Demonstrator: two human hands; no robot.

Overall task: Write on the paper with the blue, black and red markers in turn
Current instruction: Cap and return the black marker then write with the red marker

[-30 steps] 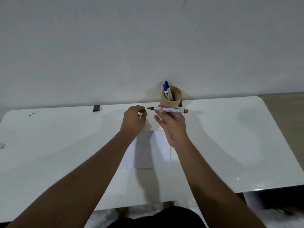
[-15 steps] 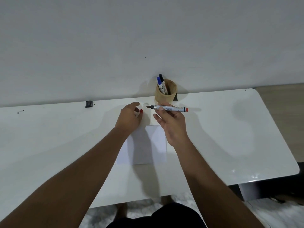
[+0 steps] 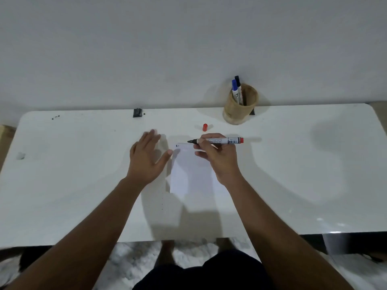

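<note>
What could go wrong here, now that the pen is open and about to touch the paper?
The paper lies loose; the left hand is open beside it, not clearly pressing it, so it may slide under the red marker in the right hand. The red cap lies on its side on the table and could roll off.

Nothing is reading clearly here. The red marker is carrying a printed label along its white barrel — dark lines of small type and a darker block near the red end — but the letters are blurring into smudges. The blue marker standing in the wooden cup is showing dark print on its barrel too — equally illegible. The paper is showing no writing that can be read.
</note>
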